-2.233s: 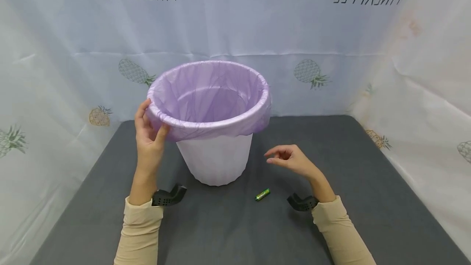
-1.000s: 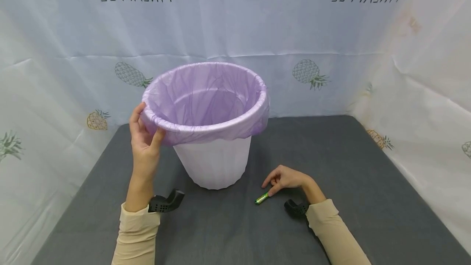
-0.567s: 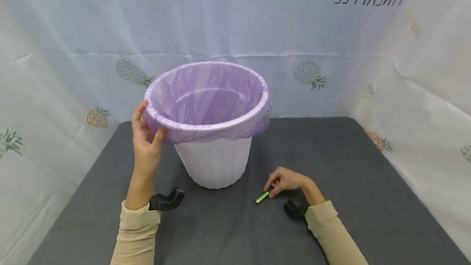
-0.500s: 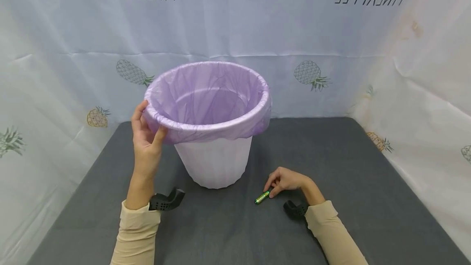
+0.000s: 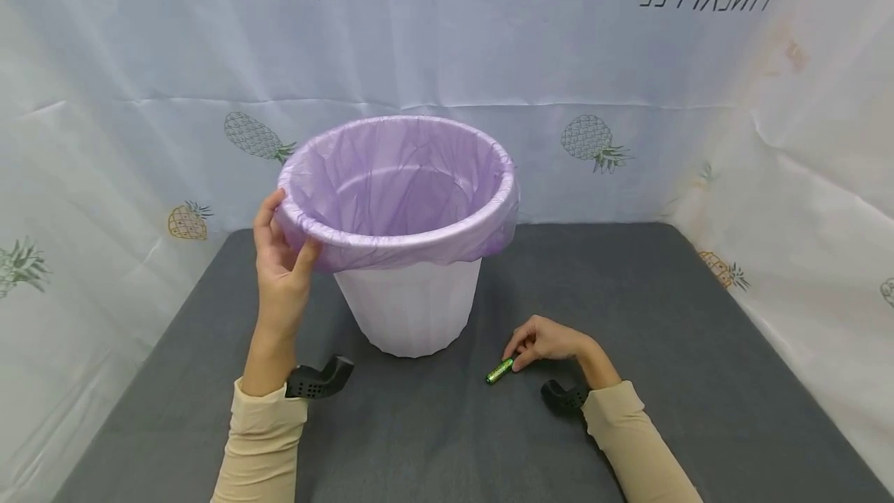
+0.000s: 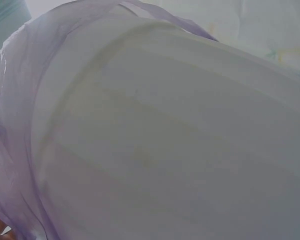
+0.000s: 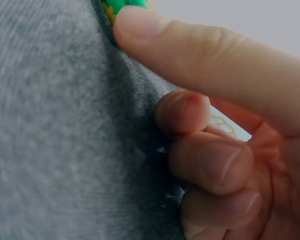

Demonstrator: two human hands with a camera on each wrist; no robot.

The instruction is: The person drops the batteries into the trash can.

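A white trash can (image 5: 412, 309) with a purple bag (image 5: 419, 251) folded over its rim stands on the dark table. My left hand (image 5: 282, 278) grips the rim at its near left, thumb in front and fingers behind. In the left wrist view the trash can's wall (image 6: 165, 130) fills most of the picture. Right of the can's base, my right hand (image 5: 548, 340) pinches one end of a small green battery (image 5: 499, 371) between thumb and index finger, low at the tabletop. The right wrist view shows the thumb on the battery (image 7: 125, 5) and the other fingers curled.
The dark cloth-covered table (image 5: 628, 293) extends around the can. A pale curtain (image 5: 447, 37) printed with pineapples hangs behind and along both sides. Black wrist cameras (image 5: 321, 377) sit on both wrists.
My right hand has come down and toward me from above the table and taken hold of the battery's end. The left hand keeps its grip on the rim.
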